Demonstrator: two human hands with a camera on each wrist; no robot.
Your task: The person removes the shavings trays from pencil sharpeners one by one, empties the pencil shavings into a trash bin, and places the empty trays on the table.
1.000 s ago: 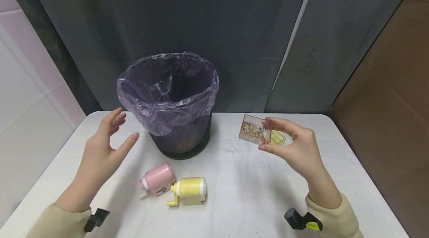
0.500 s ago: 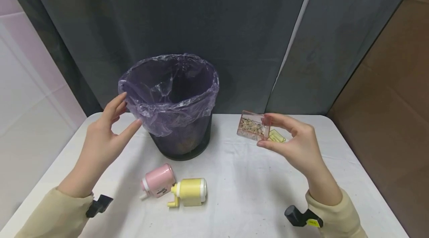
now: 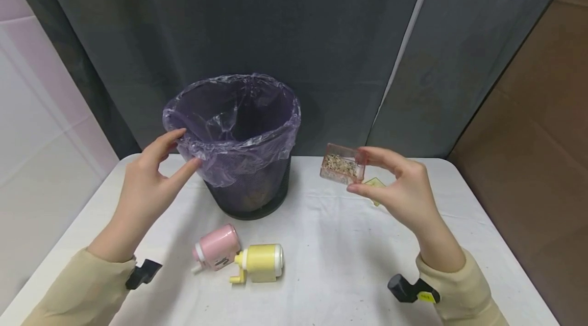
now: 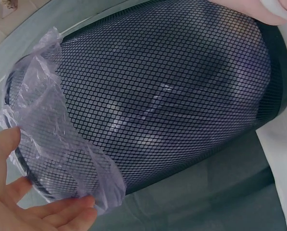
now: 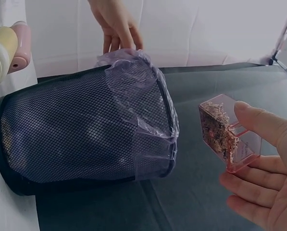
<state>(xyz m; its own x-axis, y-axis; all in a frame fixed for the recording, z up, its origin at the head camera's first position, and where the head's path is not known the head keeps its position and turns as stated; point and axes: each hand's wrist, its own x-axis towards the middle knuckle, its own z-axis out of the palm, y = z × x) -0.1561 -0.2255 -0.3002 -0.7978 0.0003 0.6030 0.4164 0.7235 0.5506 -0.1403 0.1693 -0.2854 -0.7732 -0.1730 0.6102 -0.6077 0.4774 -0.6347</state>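
Observation:
My left hand [image 3: 149,183] is at the near left rim of a black mesh trash bin [image 3: 250,198] lined with a purple plastic bag [image 3: 229,163]. Its fingertips touch the bag's folded edge, with a gap between thumb and index finger. My right hand [image 3: 406,191] pinches a clear pink shavings drawer [image 3: 342,163] by its right end, right of the bin and above the table. Pencil shavings [image 5: 218,130] fill part of the drawer. A pink crank pencil sharpener [image 3: 218,248] and a yellow one [image 3: 261,260] lie in front of the bin.
A clear yellow drawer [image 3: 375,183] lies on the white table [image 3: 321,265], partly hidden behind my right hand. A dark curtain [image 3: 321,35] hangs behind the table, a pale panel [image 3: 46,111] at left and a brown one [image 3: 537,137] at right.
My left hand has moved right and up to the bin's rim and now touches the bag. My right hand has raised the pink drawer slightly and shifted it left.

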